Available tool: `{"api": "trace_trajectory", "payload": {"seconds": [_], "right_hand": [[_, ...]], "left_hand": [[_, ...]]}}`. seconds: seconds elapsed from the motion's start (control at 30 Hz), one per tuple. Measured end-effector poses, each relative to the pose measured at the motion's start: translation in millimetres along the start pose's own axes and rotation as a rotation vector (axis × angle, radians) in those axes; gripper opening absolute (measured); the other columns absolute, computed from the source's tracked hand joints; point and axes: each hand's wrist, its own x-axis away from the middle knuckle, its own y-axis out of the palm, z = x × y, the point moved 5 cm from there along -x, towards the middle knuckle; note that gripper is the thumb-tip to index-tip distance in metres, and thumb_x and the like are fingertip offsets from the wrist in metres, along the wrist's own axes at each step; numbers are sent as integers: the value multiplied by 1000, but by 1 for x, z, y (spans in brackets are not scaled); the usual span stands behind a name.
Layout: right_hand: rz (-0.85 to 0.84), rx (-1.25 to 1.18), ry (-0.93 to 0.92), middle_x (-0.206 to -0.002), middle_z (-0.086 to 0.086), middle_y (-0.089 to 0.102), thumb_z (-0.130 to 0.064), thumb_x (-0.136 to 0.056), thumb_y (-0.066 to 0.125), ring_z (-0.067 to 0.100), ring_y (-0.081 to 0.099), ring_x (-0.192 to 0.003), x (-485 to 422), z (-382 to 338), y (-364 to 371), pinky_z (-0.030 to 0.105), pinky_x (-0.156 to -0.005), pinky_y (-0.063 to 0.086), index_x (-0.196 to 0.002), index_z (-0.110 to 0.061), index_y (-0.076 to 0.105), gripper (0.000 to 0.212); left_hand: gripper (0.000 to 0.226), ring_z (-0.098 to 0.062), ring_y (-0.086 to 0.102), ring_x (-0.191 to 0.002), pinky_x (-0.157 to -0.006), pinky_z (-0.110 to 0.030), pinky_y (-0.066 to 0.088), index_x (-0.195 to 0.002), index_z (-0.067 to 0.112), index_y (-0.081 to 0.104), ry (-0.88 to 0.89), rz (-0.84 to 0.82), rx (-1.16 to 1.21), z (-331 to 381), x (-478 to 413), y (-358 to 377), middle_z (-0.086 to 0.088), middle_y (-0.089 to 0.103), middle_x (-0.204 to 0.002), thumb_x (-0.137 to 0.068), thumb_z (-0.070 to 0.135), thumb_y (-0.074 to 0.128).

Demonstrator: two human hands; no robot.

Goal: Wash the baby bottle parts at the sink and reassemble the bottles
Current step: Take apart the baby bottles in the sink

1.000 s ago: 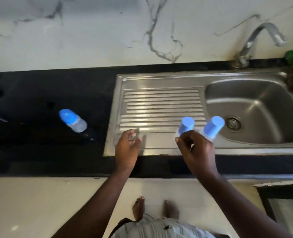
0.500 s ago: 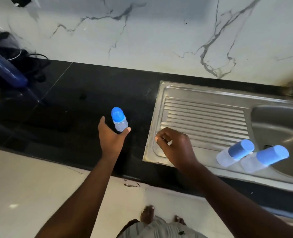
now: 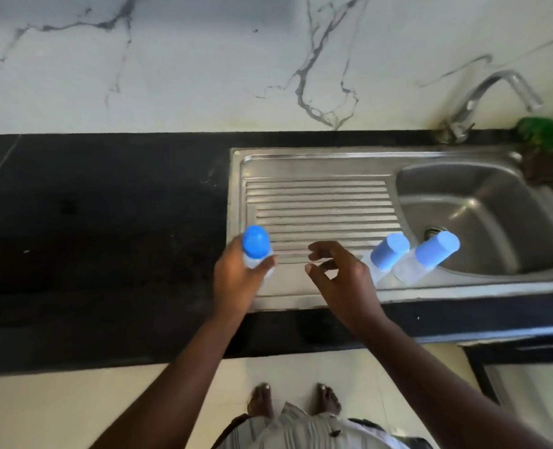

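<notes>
My left hand (image 3: 236, 280) grips a small clear baby bottle with a blue cap (image 3: 255, 243), held upright over the left edge of the steel drainboard (image 3: 317, 202). My right hand (image 3: 340, 273) hovers over the drainboard's front with loosely curled fingers and holds nothing. To its right stand two more blue-capped bottles, one (image 3: 388, 252) just beside that hand and the other (image 3: 430, 257) at the rim of the sink basin (image 3: 495, 215).
A black countertop (image 3: 90, 222) stretches to the left of the sink. A chrome tap (image 3: 489, 95) rises at the back right, next to a green scrubber (image 3: 544, 134). White marble wall behind. My bare feet show on the pale floor below.
My left hand closed round the bottle on the black counter and carried it right to the drainboard's edge. My right hand lifted off the drainboard and opened somewhat. The view swung back right.
</notes>
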Motion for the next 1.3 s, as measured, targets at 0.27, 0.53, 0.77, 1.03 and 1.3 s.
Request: {"api": "trace_trajectory", "payload": {"seconds": [0.27, 0.53, 0.77, 1.03, 1.3], "right_hand": [[-18, -24, -36, -113, -19, 62, -40, -83, 77, 2, 65, -86, 2, 15, -74, 12, -73, 50, -130, -29, 57, 53], [-34, -47, -171, -87, -12, 66, -48, -72, 82, 4, 60, -71, -22, 28, -153, 13, -63, 45, -102, -21, 62, 46], [105, 72, -322, -79, -8, 61, -43, -94, 60, 9, 56, -68, -40, 22, -203, 24, -59, 44, -95, -19, 57, 24], [282, 61, -245, -66, -3, 58, -37, -87, 49, 13, 55, -61, -53, 29, -256, 30, -55, 44, -78, -18, 62, 25], [333, 146, -250, -52, 6, 46, -23, -92, 55, 22, 46, -48, -50, 58, -314, 34, -48, 37, -60, -5, 50, 37]], "left_hand": [[52, 8, 53, -105, -86, -5, 37, -130, 28, 54, 323, -250, -215, 80, 39, 88, 14, 56, -117, -87, 53, 67], [45, -5, 58, -100, -85, -32, 50, -127, 30, 55, 435, -320, -346, 158, 51, 137, 15, 61, -110, -86, 49, 59], [47, -5, 57, -89, -73, -12, 44, -123, 22, 55, 483, -191, -397, 224, 56, 174, 10, 64, -104, -87, 54, 58], [50, -16, 64, -88, -65, -26, 38, -116, 25, 57, 540, -189, -550, 266, 40, 211, 7, 66, -102, -81, 60, 63], [50, -18, 65, -70, -57, -28, 43, -105, 26, 59, 649, -320, -483, 294, 49, 265, 6, 68, -85, -76, 67, 59]]}}
